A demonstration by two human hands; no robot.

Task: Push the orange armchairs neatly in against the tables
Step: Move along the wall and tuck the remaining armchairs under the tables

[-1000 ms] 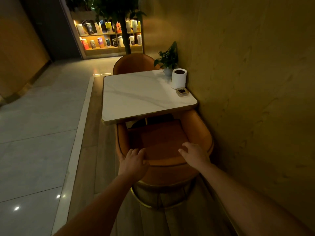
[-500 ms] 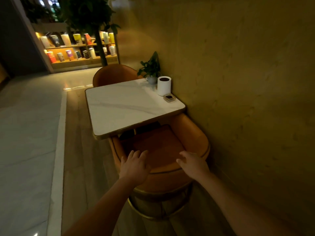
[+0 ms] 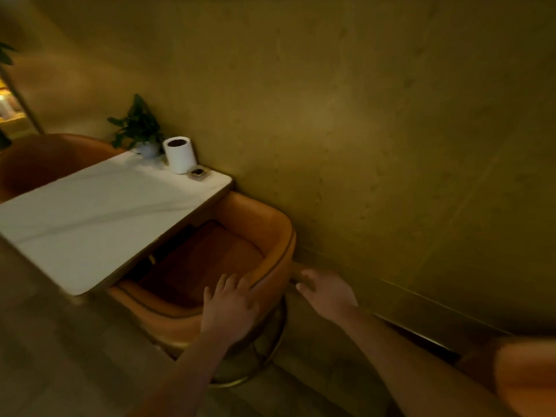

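the orange armchair sits low in the middle, seat partly under the white table. my left hand lies flat on its back rim, fingers spread. my right hand hangs loose, holding nothing. a one-sided push could twist it into the wall

The worktop covers the seat front of the near armchair and hides most of the far armchair, which the left edge also cuts. The small dish at the worktop's far corner is too blurred to read. An orange shape in the bottom right corner is smeared and cut off.
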